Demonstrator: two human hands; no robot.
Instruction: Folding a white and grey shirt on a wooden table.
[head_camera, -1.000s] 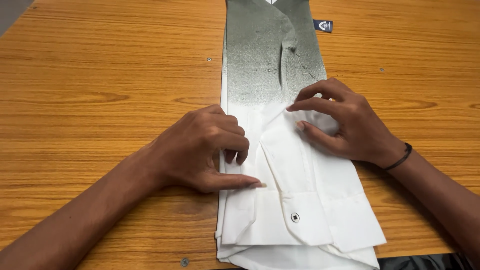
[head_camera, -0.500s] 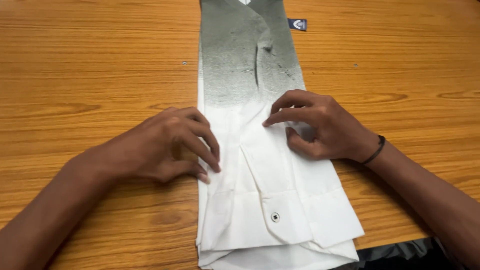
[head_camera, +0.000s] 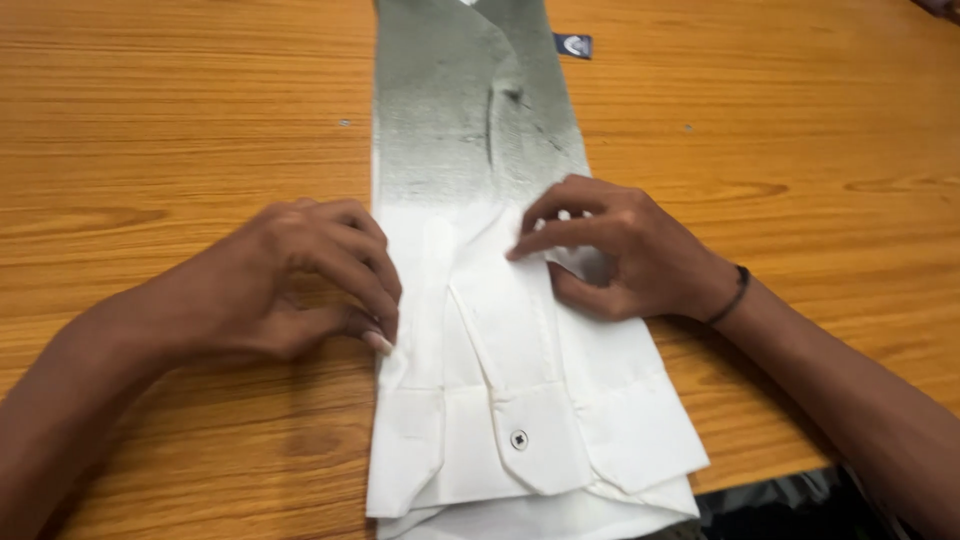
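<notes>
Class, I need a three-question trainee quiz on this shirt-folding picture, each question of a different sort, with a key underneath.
1. True or false: the left hand lies wholly on the wooden table, clear of the shirt.
2. Which wrist wears the dark band? A) left B) right C) both
3. Fill in: near the table's front edge, the white cuff shows one dark ___.

Key
1. False; its fingertips press the shirt's left edge.
2. B; the right hand rests on the shirt.
3. button
</notes>
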